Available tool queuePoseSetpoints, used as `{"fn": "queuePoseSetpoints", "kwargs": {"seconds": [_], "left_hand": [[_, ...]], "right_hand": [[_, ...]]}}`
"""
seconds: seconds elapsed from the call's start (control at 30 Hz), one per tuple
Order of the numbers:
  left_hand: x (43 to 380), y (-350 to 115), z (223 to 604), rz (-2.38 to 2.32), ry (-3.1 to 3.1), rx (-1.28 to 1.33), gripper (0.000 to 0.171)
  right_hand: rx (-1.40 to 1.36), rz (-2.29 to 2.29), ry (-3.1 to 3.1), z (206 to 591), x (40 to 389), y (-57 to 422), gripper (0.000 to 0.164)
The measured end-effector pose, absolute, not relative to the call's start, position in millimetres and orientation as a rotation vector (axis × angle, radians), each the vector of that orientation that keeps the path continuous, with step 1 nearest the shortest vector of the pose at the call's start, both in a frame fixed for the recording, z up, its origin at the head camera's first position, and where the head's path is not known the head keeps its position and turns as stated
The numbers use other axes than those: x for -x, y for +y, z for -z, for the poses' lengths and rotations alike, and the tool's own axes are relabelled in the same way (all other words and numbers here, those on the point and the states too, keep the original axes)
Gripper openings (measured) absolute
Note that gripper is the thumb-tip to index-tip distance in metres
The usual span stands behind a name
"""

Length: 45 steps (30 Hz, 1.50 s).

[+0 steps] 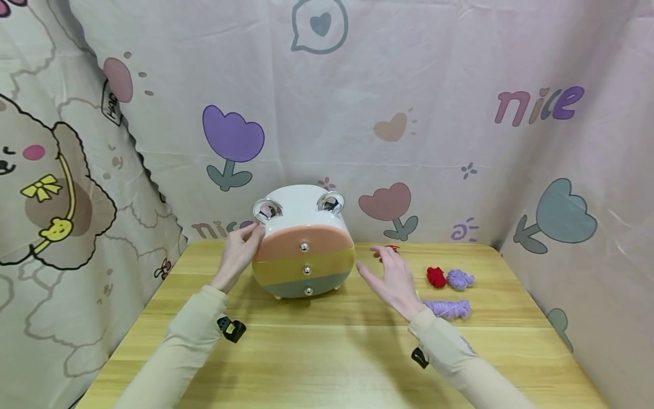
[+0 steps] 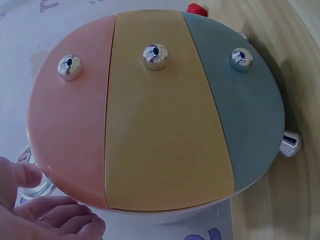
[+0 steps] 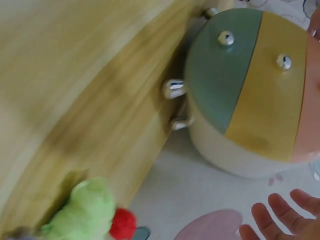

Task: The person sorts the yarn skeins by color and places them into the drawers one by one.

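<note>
A small oval drawer box (image 1: pixel 301 210) stands on the table, with a white body, silver ring-shaped ears and short feet. Its front has pink (image 2: pixel 75 115), yellow (image 2: pixel 160 130) and green (image 2: pixel 240 115) drawers, each with a silver knob; all three sit closed. My left hand (image 1: pixel 237 255) is at the box's upper left side, by the left ear (image 1: pixel 267 210), fingers loosely bent; contact is hard to tell. To the right of the box, my right hand (image 1: pixel 392 279) hovers apart from it, fingers spread and holding nothing.
Right of my right hand lie a red yarn ball (image 1: pixel 436 277), a lavender yarn ball (image 1: pixel 460 279) and a lavender yarn skein (image 1: pixel 448 309). A light green bundle (image 3: pixel 82 210) shows in the right wrist view. Patterned curtains (image 1: pixel 317 85) hang behind the table (image 1: pixel 306 363).
</note>
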<state>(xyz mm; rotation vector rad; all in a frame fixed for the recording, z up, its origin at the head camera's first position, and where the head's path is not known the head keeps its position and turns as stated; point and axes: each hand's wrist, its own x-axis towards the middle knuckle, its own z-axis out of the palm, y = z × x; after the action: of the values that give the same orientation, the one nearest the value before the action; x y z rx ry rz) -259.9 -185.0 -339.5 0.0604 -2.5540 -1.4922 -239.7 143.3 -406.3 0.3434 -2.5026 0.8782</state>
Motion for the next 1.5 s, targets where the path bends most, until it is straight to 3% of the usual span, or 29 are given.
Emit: {"fn": "queuePoseSetpoints", "kwargs": {"seconds": [0.73, 1.07, 1.5], "left_hand": [[260, -181, 343, 1.396, -2.539, -0.037, 0.047], [259, -183, 343, 1.415, -2.546, -0.027, 0.05], [254, -186, 342, 1.417, -2.576, -0.041, 0.055]], "right_hand": [[-0.615, -1.308, -2.302, 387, 253, 65, 0.02], [-0.611, -1.531, -2.253, 384, 259, 46, 0.02], [-0.56, -1.503, -2.189, 383, 259, 26, 0.018]]}}
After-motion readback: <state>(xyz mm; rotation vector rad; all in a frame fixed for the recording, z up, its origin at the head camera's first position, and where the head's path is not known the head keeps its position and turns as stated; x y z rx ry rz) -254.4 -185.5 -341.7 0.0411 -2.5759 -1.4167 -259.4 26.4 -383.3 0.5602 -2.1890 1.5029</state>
